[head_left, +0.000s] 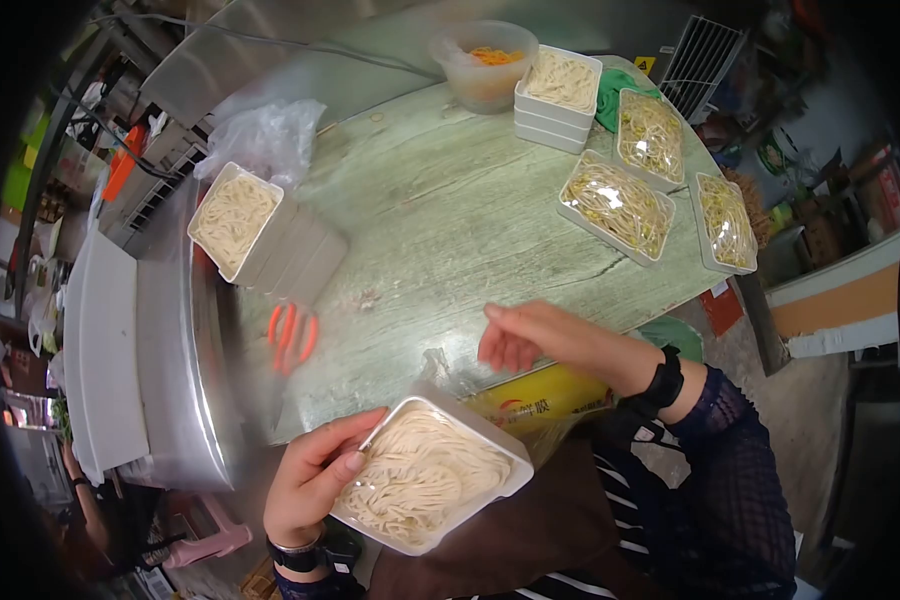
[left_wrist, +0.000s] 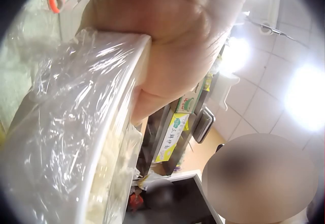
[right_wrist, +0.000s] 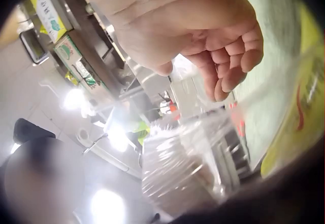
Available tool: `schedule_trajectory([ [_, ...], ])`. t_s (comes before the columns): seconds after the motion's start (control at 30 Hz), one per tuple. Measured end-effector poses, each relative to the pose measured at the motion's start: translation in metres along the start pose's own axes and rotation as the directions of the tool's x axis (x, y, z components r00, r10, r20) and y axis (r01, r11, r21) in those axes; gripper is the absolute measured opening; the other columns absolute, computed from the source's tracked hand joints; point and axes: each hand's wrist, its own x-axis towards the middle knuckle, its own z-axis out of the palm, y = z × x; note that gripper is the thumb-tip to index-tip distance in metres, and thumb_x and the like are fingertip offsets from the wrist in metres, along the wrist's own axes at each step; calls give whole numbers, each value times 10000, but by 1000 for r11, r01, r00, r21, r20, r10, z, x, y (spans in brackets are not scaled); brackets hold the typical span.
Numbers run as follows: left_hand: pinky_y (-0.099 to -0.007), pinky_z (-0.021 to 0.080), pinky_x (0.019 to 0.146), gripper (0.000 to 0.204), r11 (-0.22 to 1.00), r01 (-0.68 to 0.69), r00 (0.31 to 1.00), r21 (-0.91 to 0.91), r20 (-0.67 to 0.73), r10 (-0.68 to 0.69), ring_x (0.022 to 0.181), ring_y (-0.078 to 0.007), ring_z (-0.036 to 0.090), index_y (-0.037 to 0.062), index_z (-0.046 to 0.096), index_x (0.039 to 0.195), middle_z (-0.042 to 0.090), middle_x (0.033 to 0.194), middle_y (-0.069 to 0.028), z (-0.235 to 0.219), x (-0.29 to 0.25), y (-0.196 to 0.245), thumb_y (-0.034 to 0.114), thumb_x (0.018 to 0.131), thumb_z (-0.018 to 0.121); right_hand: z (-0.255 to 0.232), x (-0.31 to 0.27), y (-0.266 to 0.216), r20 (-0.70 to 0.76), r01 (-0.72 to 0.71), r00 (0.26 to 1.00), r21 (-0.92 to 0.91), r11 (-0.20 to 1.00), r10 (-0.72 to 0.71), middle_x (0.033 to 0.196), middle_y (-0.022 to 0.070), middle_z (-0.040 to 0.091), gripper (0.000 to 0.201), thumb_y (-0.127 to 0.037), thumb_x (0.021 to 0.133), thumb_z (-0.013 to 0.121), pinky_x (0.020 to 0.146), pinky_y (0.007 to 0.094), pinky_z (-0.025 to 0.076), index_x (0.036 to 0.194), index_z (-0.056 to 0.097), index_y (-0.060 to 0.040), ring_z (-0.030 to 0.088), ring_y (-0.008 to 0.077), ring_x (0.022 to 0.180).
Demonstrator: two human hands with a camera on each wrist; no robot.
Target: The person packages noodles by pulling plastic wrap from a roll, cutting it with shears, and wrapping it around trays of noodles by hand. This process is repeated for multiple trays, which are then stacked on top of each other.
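My left hand point(head_left: 315, 472) grips the left side of a white tray of pale noodles point(head_left: 430, 478), its thumb over the rim. The tray is tilted in front of my body, near the table's front edge. Shiny clear film point(left_wrist: 66, 127) covers the tray's underside and side in the left wrist view. My right hand point(head_left: 542, 336) hovers beyond the tray, fingers loosely curled and holding nothing. Just below that hand lies a yellow printed packet or roll point(head_left: 545, 393), with clear film point(head_left: 455, 375) spreading from it toward the tray.
Orange-handled scissors point(head_left: 292, 335) lie left on the green table point(head_left: 420, 220), near stacked noodle trays point(head_left: 235, 222). Another noodle stack point(head_left: 560, 85) stands at the back beside a tub with orange shreds point(head_left: 490, 65). Wrapped bean sprout trays point(head_left: 620, 207) sit at the right. A crumpled plastic bag point(head_left: 260, 140) lies back left.
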Motion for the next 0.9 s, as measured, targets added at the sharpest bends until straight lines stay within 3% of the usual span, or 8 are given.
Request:
schedule_trajectory([
  [0.17,-266,459,933,419,1000,6,1000,6,13,-6,1061,-142,608,-58,517,1336,663,1166,-127,2,2,2,60,939,576,30,-6,-8,249,-161,965,321,933,81,764,15,588,525,-529,995,435,608,214,430,899,626,-50,534,84,663],
  [0.27,-265,457,932,416,1000,17,1000,1,8,-17,1060,-139,605,-57,519,1335,661,1165,-121,1,0,2,57,939,574,39,-1,-3,41,112,990,373,921,-137,747,-10,562,339,-377,992,541,588,203,415,849,596,-75,511,68,634],
  [0.4,-264,457,931,413,1000,6,1000,0,4,-6,1056,-135,602,-57,523,1331,660,1165,-116,0,-5,1,58,939,575,10,9,-8,-227,270,957,456,848,-183,789,0,571,204,-245,994,558,640,221,432,880,585,-78,517,86,675],
  [0.5,-266,458,930,411,1000,7,1000,4,-4,-7,1053,-133,601,-55,526,1329,659,1163,-113,2,-2,3,71,942,578,8,-5,-16,-132,177,982,424,888,-132,758,-11,568,228,-275,980,587,580,201,419,881,602,-71,507,63,635],
  [0.6,-269,460,930,406,1000,4,1000,17,-1,-4,1054,-132,601,-52,529,1327,659,1163,-111,2,3,3,87,948,576,31,-21,-25,26,-114,993,308,945,111,756,-12,567,248,-284,984,583,576,201,423,908,600,-48,509,57,634],
  [0.73,-270,460,930,399,1000,-1,1000,-7,-4,1,1054,-136,602,-48,533,1326,660,1161,-110,0,3,1,98,956,570,47,-27,-13,95,101,988,209,973,-123,843,12,624,204,-227,1013,524,660,207,458,980,588,-36,537,60,688],
  [0.83,-270,457,935,398,1000,-4,1000,25,27,3,1059,-139,600,-45,533,1327,657,1167,-109,-3,5,1,100,958,571,52,-31,-17,-163,170,976,169,971,-143,856,26,639,156,-181,1026,482,647,202,460,1008,552,-42,533,66,662],
  [0.9,-271,454,939,397,1000,-1,1000,10,15,1,1065,-139,597,-44,536,1325,655,1171,-108,-1,7,0,103,958,572,48,-23,-16,-233,452,869,13,892,-437,848,39,641,135,-161,1031,457,640,211,463,1006,528,-49,535,69,647],
])
